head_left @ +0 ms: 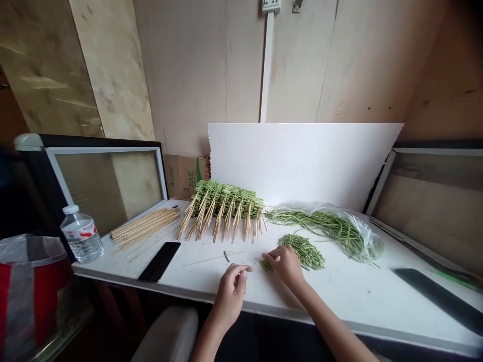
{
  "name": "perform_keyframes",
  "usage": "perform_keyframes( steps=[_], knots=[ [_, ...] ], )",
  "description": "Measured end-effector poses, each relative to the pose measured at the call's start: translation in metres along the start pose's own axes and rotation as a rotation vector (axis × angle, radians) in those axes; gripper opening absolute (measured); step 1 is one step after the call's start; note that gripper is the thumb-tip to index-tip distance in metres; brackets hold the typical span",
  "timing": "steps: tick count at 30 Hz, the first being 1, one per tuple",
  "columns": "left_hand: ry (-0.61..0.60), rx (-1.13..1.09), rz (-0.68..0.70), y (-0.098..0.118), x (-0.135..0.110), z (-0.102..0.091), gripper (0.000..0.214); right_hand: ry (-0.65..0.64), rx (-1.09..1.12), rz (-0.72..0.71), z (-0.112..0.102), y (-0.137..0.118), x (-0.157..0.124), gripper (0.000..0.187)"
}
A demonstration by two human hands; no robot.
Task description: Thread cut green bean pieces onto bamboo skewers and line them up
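Note:
My left hand is over the front of the table with its fingers curled and the thumb close to the index finger; whatever lies inside them is hidden. Just beyond it, a thin wooden skewer lies beside a short green bean piece. My right hand reaches to the left edge of a heap of cut green beans, with fingertips pinched down on bean pieces. Behind, finished bean skewers are stacked in a row, sticks pointing forward.
Bare skewers lie bundled at left, near a black phone and a water bottle. Long beans in a plastic bag lie at back right. A white foam board and a cardboard box stand behind; a red bin is at far left.

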State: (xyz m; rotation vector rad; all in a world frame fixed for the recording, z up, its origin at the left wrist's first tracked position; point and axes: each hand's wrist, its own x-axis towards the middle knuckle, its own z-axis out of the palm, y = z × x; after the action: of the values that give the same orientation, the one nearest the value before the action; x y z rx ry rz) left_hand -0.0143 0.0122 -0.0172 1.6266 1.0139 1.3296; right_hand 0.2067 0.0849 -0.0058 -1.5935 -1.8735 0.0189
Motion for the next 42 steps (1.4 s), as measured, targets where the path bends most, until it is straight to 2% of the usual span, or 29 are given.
perform_keyframes(
  steps=[4, 10, 12, 14, 16, 18, 23, 28, 31, 37, 42],
  knots=[
    [0.005, 0.013, 0.024, 0.000, 0.006, -0.003, 0.035, -0.022, -0.020, 0.019, 0.004, 0.000, -0.003, 0.046],
    [-0.018, 0.008, -0.005, 0.014, 0.021, -0.002, 0.028, 0.064, 0.220, 0.121, -0.025, 0.008, 0.004, 0.066],
    [-0.026, 0.012, -0.024, 0.024, 0.030, -0.001, 0.027, 0.076, 0.258, 0.163, -0.036, 0.013, 0.006, 0.063],
    [-0.030, 0.041, -0.033, 0.034, 0.040, -0.001, 0.025, 0.053, 0.220, 0.150, -0.041, 0.018, 0.007, 0.050],
    [-0.027, 0.079, -0.029, 0.041, 0.049, -0.001, 0.024, 0.005, 0.152, 0.108, -0.039, 0.022, 0.005, 0.037],
    [-0.024, 0.128, -0.019, 0.043, 0.056, -0.002, 0.024, -0.043, 0.073, 0.056, -0.033, 0.023, 0.006, 0.034],
    [-0.042, 0.205, 0.004, 0.038, 0.061, -0.002, 0.023, -0.131, -0.171, -0.042, -0.016, 0.024, 0.019, 0.032],
    [-0.055, 0.137, -0.015, 0.030, 0.061, -0.004, 0.026, -0.157, -0.194, -0.051, -0.012, 0.026, 0.026, 0.032],
    [-0.071, 0.126, -0.024, 0.031, 0.061, -0.004, 0.026, -0.157, -0.110, -0.034, -0.015, 0.023, 0.020, 0.029],
    [-0.089, 0.118, -0.013, 0.032, 0.060, -0.004, 0.027, -0.257, 0.258, 0.078, -0.022, 0.017, 0.009, 0.021],
    [-0.092, 0.093, -0.028, 0.031, 0.060, -0.006, 0.027, -0.181, 0.328, 0.096, -0.027, 0.011, 0.006, 0.033]
  ],
)
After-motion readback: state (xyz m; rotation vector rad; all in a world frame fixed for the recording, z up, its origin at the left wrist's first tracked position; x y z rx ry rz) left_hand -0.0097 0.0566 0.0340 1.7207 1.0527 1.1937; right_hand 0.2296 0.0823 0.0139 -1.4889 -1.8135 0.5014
